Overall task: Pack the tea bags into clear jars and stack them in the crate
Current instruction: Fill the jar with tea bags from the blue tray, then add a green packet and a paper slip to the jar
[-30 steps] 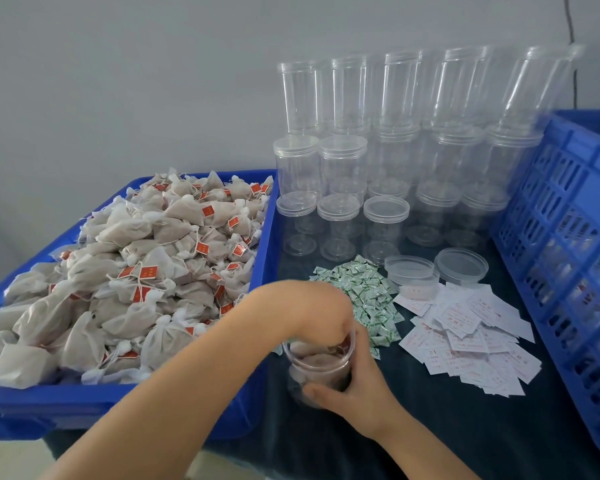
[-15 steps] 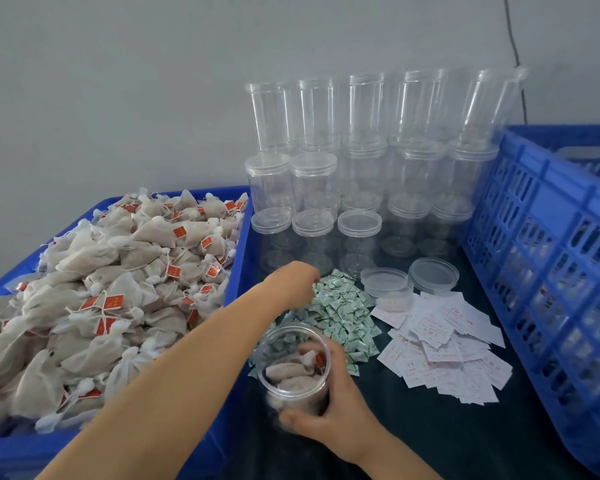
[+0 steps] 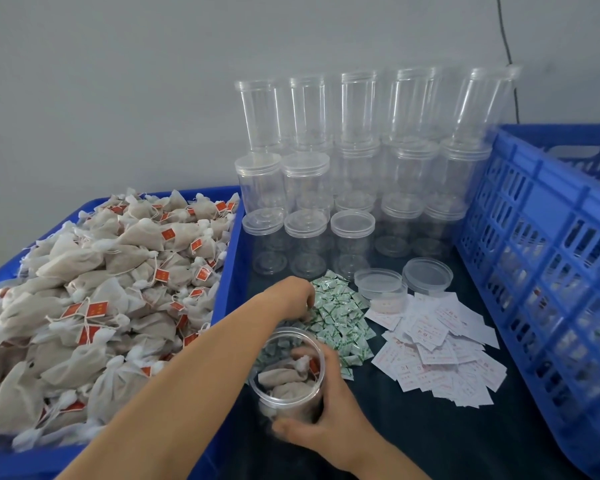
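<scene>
My right hand [image 3: 329,420] grips an open clear jar [image 3: 288,375] standing on the dark table; a few beige tea bags lie inside it. My left hand [image 3: 290,297] reaches past the jar onto the pile of small green-and-white sachets [image 3: 340,317], its fingers curled down on them; whether it holds one is hidden. A blue tray [image 3: 227,271] at the left is heaped with beige tea bags [image 3: 94,299] carrying red tags. The blue slatted crate [image 3: 548,258] stands at the right.
Stacked clear jars [image 3: 354,168], some lidded, line the wall behind. Two loose lids [image 3: 426,275] lie beside a low clear tub [image 3: 381,289]. A spread of white paper slips [image 3: 440,348] covers the table between the sachets and the crate.
My left hand has left the jar mouth and moved forward onto the green sachets. The view has shifted right and down. My right hand keeps holding the jar.
</scene>
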`<state>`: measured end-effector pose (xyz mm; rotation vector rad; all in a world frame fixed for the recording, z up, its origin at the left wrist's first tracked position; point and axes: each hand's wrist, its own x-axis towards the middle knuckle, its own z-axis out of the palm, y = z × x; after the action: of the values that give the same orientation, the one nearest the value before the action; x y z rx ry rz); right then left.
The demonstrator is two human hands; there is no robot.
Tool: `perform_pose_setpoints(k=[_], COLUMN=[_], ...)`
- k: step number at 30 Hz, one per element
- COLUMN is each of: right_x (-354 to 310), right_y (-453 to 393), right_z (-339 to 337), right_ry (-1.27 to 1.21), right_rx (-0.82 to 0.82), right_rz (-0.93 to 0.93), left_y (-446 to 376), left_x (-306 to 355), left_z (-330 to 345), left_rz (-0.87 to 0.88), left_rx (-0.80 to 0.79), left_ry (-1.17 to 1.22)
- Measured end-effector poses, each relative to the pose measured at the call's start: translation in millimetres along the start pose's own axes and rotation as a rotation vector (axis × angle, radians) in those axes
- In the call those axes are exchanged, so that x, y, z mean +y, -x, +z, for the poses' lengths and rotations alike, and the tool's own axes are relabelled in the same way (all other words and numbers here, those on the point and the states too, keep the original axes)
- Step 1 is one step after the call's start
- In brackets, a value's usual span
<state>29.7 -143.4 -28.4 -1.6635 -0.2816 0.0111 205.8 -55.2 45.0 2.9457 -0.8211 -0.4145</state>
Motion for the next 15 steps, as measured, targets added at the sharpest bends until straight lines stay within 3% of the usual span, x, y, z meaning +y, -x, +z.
perform_pose_setpoints(k=[11, 15], right_x=[-3, -3], right_y=[0, -1], right_z=[0, 1], right_ry=[0.014, 0.001], right_rx=[-0.001, 0.0], right_rz=[0.013, 0.01], left_y=[8, 22], left_x=[2, 6], left_z=[-12, -28], left_rz=[-0.008, 0.015], left_rx=[0.143, 0.217], left_ry=[0.094, 0.228])
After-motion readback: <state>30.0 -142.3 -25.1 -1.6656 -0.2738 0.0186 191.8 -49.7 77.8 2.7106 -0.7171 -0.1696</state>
